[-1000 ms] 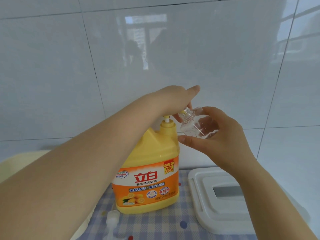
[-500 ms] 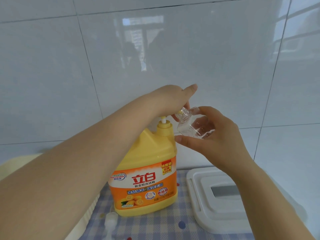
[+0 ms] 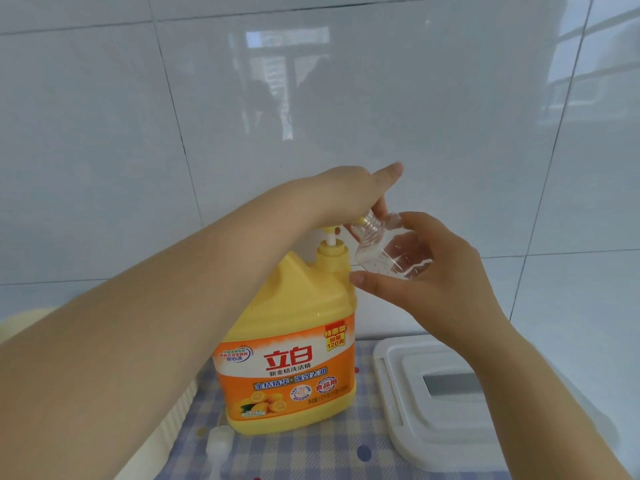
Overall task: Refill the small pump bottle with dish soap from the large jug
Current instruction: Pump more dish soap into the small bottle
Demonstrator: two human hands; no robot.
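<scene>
Checked cloth [image 3: 311,452] at lower centre: one loose pump cap [image 3: 219,439], one white lidded box [image 3: 433,393] lower right. One yellow jug [image 3: 294,341] mid-frame. Behind it, left hand [image 3: 349,192] clenched over jug's pump; right hand [image 3: 440,265] grasping one clear small bottle [image 3: 384,251], tilted, neck at spout.
</scene>
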